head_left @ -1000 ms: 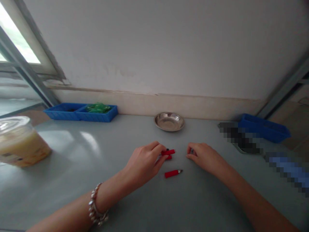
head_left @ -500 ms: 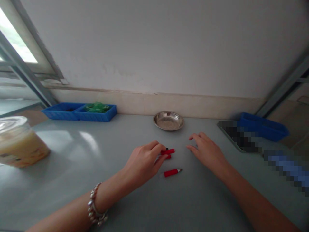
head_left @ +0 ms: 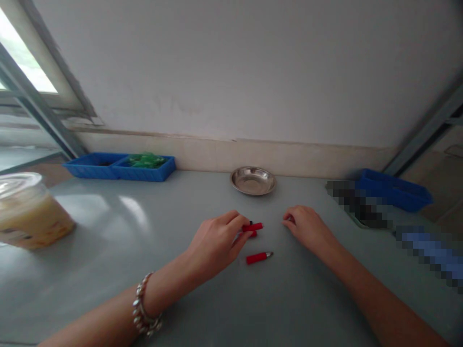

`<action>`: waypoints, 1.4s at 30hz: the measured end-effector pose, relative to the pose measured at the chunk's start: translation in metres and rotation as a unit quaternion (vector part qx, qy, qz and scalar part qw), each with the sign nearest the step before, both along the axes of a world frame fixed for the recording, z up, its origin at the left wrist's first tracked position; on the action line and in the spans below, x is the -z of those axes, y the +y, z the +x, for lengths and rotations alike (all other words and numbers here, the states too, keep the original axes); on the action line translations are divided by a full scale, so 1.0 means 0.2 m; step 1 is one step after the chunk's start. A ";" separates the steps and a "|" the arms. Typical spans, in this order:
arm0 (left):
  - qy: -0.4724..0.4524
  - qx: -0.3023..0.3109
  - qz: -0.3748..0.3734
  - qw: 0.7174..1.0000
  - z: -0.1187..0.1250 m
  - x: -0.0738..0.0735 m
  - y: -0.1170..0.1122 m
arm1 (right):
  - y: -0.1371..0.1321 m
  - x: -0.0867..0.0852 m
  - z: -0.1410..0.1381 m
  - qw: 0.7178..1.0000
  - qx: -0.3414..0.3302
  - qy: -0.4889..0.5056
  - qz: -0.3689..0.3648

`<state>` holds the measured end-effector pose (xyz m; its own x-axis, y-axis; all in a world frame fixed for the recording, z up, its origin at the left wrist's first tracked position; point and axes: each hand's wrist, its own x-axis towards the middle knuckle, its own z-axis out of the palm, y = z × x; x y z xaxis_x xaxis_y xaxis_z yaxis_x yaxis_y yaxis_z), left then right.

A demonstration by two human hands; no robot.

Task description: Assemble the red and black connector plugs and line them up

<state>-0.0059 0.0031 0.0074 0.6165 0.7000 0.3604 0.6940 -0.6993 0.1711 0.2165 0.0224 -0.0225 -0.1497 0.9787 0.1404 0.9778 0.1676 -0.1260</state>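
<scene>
Red, the first of three cylindrical barrels [head_left: 253,227] is pinched between thumb and fingers of the left hand [head_left: 216,241]; the second barrel [head_left: 253,234] is partly hidden just beneath; the third barrel [head_left: 256,259], silver-tipped, is laid on the grey tabletop [head_left: 289,308]. Fingertips of the right hand [head_left: 306,225] are pressed together, any contents hidden. Markings on one clear lidded tub [head_left: 34,214] are illegible.

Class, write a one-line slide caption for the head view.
Left hand holding a red piece, right hand curled opposite, with a metal dish beyond them.
</scene>
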 end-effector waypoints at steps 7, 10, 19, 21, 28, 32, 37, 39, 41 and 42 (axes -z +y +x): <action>-0.006 0.001 -0.003 1.000 0.00 -0.01 0.00 | 0.00 -0.01 0.00 1.000 0.009 0.000 -0.012; -0.013 0.000 -0.006 1.000 0.00 0.00 0.00 | 0.00 -0.01 0.00 0.999 0.023 0.009 -0.020; -0.031 -0.001 -0.003 1.000 0.00 0.01 0.00 | -0.04 -0.09 -0.05 0.982 0.009 0.184 0.041; -0.036 0.001 -0.004 0.999 0.00 0.01 0.00 | -0.06 -0.11 -0.08 0.946 -0.023 0.323 0.023; -0.081 0.019 -0.008 0.996 0.00 0.02 0.02 | -0.10 -0.09 -0.16 0.836 -0.090 0.538 -0.067; -0.102 0.029 -0.013 0.994 0.00 0.02 0.02 | -0.10 -0.08 -0.18 0.829 -0.102 0.544 -0.078; -0.112 0.025 -0.020 0.993 0.01 0.02 0.01 | -0.11 -0.08 -0.19 0.829 -0.097 0.545 -0.076; -0.116 0.020 -0.024 0.993 0.01 0.02 0.01 | -0.11 -0.08 -0.19 0.837 -0.095 0.535 -0.069; -0.118 0.019 -0.025 0.993 0.01 0.02 0.01 | -0.11 -0.09 -0.18 0.848 -0.093 0.519 -0.058; -0.119 0.020 -0.026 0.992 0.01 0.01 0.00 | -0.11 -0.09 -0.18 0.852 -0.092 0.512 -0.053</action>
<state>-0.0035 0.0040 0.0047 0.5457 0.6985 0.4629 0.6024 -0.7110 0.3628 0.1801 0.0005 -0.0054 -0.1545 0.9673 0.2013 0.3045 0.2404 -0.9217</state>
